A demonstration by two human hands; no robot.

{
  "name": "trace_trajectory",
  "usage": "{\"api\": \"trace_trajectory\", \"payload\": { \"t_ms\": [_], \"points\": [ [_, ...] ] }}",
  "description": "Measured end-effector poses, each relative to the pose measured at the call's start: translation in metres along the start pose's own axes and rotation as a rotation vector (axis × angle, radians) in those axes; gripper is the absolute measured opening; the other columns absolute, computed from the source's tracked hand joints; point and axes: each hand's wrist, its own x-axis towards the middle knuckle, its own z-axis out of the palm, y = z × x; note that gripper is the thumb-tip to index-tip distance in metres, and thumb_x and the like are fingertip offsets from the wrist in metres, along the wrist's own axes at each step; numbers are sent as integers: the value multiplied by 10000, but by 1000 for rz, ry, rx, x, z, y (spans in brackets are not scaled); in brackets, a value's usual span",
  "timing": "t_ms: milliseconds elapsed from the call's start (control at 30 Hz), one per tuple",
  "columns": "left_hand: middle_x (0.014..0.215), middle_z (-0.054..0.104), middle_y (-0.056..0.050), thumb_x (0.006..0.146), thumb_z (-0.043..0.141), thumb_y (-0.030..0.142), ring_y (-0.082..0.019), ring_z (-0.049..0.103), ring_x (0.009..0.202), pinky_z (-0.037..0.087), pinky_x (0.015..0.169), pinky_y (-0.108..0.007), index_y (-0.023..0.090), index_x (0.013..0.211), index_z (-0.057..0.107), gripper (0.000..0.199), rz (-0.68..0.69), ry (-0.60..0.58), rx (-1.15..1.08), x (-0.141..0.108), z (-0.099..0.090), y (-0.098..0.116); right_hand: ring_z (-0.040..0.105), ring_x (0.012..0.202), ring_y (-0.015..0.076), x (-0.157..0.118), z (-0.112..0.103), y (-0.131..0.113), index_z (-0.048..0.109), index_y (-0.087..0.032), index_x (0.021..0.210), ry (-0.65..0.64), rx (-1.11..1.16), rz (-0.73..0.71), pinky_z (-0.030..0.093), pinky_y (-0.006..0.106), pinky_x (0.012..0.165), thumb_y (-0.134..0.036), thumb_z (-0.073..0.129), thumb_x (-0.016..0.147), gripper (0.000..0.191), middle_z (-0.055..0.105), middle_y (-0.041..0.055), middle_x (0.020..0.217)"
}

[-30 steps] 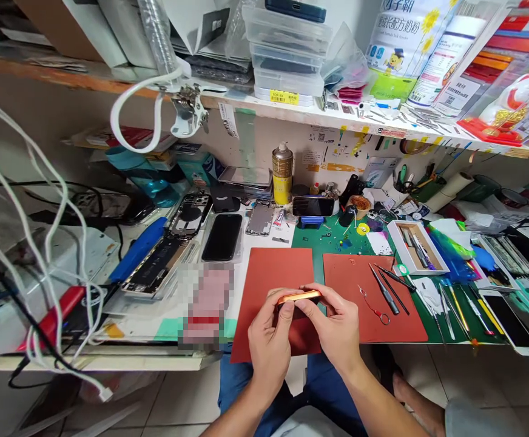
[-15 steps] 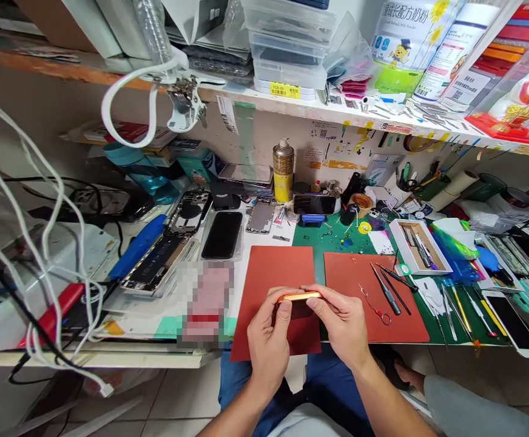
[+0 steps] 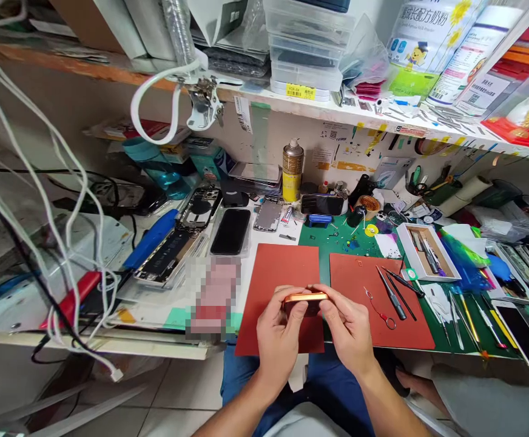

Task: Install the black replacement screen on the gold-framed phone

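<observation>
Between my two hands is a phone (image 3: 307,297) with a shiny orange frame, held edge-on above the left red mat (image 3: 276,267). My left hand (image 3: 279,334) is closed on its left end, thumb on the near side. My right hand (image 3: 349,331) grips the right end the same way. Fingers cover much of the phone, and its far face is hidden. To the right, a second red mat (image 3: 337,273) carries a SIM-eject pin on a red strap (image 3: 388,321), a dark pen-like tool (image 3: 395,297) and other thin tools.
At left lie an opened phone (image 3: 164,255), a black phone (image 3: 230,232) and hanging white cables (image 3: 71,200). A yellow spray can (image 3: 292,173) stands behind. A tool box (image 3: 428,252), several tweezers and a white phone (image 3: 526,334) lie right. A loaded shelf (image 3: 246,91) overhangs the bench.
The view has turned slightly left, so the scene sits further right. Both hands keep hold of the phone; my right thumb has shifted a little toward its right end.
</observation>
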Motion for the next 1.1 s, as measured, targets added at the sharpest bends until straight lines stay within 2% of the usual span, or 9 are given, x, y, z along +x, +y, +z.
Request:
{"api": "trace_trajectory", "payload": {
  "t_ms": [100,200,467,700,867,967,1100],
  "points": [
    [1020,769,-26,1038,728,379,-156,757,974,603,900,-241,249,1068,793,148,-1,-13,14,0,1,3,869,923,241,0,2,0,880,-267,1161,67,-19,12,711,290,856,-383,832,981,219,886,52,1076],
    [1014,765,-31,1051,708,377,-159,752,975,604,902,-246,246,1062,801,161,-5,-41,17,1,0,6,869,859,227,2,1,0,893,-275,1097,54,19,48,712,275,809,-368,831,984,159,889,36,1023],
    [1022,775,-43,1084,650,397,-164,760,948,613,873,-248,241,1103,823,234,-25,-125,13,9,-8,13,867,867,213,9,-8,-3,888,-307,1156,-28,30,29,707,275,827,-341,777,1024,175,888,14,1067],
    [1133,808,-68,1110,608,346,-187,759,1053,598,917,-262,250,1222,828,265,-1,-192,35,13,-17,11,854,915,213,12,-15,0,849,-324,1293,-143,41,25,690,291,838,-362,678,1100,261,876,36,1160],
    [1158,830,-77,1116,598,313,-185,748,1024,585,887,-266,266,1263,832,280,67,-340,49,25,-32,11,849,925,217,15,-22,6,821,-341,1348,-219,90,-5,690,315,873,-366,656,1111,290,877,41,1152],
    [1145,842,-92,1115,601,335,-207,742,1036,585,909,-305,269,1309,819,299,136,-455,51,36,-41,9,814,764,185,17,-25,13,830,-343,1333,-230,108,-42,671,284,758,-387,676,1101,281,883,27,993],
    [1170,838,-113,1124,577,342,-217,744,1027,589,918,-336,274,1385,783,339,213,-575,63,47,-50,7,694,569,146,19,-28,21,849,-305,1300,-248,88,-78,581,260,583,-442,669,1101,301,836,20,803]
  ]
}}
